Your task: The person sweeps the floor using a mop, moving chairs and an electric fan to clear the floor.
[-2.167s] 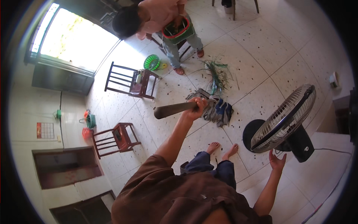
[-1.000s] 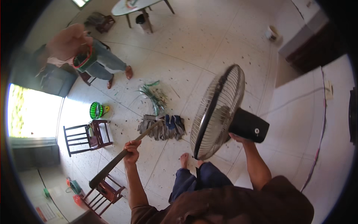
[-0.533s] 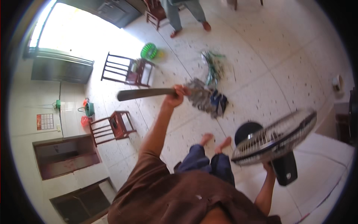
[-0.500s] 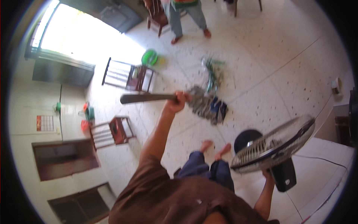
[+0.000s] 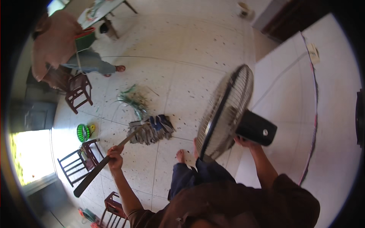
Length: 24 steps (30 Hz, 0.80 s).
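My left hand (image 5: 115, 157) is closed round the long handle of a mop (image 5: 93, 176). Its head of grey and dark blue cloth strips (image 5: 152, 133) lies spread on the pale tiled floor. On the other side, my right hand (image 5: 247, 143) grips a standing fan (image 5: 224, 114) just below its black motor housing (image 5: 256, 127); the housing hides part of the fingers. The fan's round wire cage leans in front of my legs. Just beyond the mop head lies a tangle of green strands (image 5: 134, 100), its kind unclear.
Dark bits of litter dot the floor. Wooden chairs (image 5: 81, 161) stand at the left, near a green basket (image 5: 83, 133). Another person (image 5: 57, 45) is at the far left beside a chair (image 5: 79, 91) and a table (image 5: 100, 11). A cable (image 5: 315, 114) runs along the right wall.
My view has turned to the right, so the room's things sit further left. The fan has swung more upright in my right hand. My left hand has lowered and the mop handle slants now.
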Tool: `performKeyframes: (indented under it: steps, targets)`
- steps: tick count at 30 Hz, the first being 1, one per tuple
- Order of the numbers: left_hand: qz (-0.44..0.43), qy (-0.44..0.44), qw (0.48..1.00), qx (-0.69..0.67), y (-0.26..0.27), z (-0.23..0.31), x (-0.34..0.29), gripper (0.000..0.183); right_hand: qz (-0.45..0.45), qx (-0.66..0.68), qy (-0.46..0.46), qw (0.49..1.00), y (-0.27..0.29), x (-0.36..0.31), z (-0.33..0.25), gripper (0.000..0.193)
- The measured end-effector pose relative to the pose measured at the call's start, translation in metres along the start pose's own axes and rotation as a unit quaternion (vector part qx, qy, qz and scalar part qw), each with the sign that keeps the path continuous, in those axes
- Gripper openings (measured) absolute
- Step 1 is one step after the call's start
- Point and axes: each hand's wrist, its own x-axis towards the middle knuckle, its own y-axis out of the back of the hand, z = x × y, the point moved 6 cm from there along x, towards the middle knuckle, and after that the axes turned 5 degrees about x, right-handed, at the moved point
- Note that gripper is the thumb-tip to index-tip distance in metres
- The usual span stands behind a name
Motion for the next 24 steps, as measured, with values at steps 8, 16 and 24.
performKeyframes:
  steps: [8, 16, 24]
  targets:
    - [0.013, -0.02, 0.999, 0.03, 0.0, 0.004, 0.007, 0.061, 0.165, 0.256, -0.017, 0.952, -0.087, -0.025, 0.011, 0.069]
    - [0.032, -0.031, 0.999, 0.018, -0.025, -0.001, 0.024, 0.059, 0.14, 0.221, 0.015, 0.965, -0.139, 0.011, -0.052, 0.074]
    - [0.06, -0.042, 0.997, 0.017, -0.055, -0.001, 0.06, 0.059, 0.146, 0.138, 0.094, 0.975, -0.236, 0.069, -0.092, 0.061]
